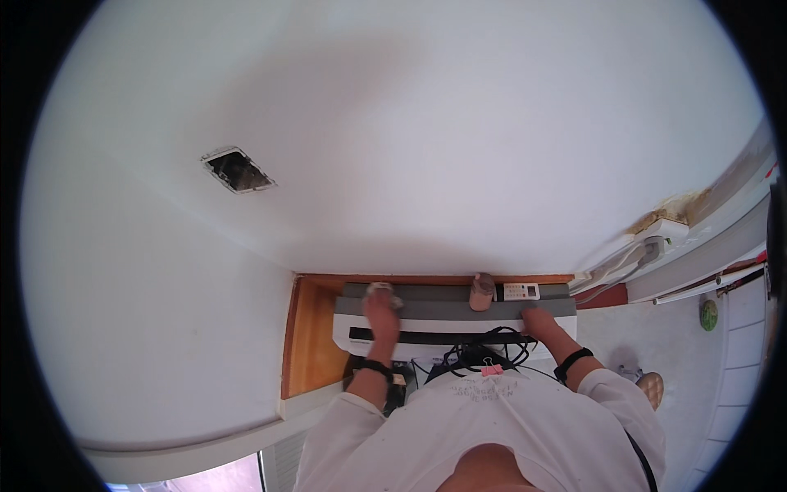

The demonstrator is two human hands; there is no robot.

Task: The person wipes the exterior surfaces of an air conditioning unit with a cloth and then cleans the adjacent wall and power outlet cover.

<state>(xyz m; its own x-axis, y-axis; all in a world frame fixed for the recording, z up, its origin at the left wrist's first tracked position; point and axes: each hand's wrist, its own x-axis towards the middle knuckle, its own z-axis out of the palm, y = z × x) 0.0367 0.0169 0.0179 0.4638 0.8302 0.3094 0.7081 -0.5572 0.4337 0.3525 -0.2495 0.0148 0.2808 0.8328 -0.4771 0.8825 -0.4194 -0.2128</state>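
A wide grey-and-white machine (430,307) with a long dark slot along its front stands in front of me; its exact kind is unclear. My left hand (380,310) is on its grey top towards the left, closed over a crumpled pale cloth (382,287). At the machine's right front edge is my right hand (538,323), its fingers curled and partly hidden, so I cannot tell whether they grip the edge. Between the hands, a pinkish bottle or jar (481,294) is on the grey top. Just right of it lies a white keypad panel or remote (521,291) with small buttons.
A wooden ledge (316,338) frames the machine against the white wall. Looped black cables (492,347) and a pink binder clip (492,369) are close to my shirt. At right, a plug sits in a wall socket (661,230). A square hole (238,171) opens in the wall.
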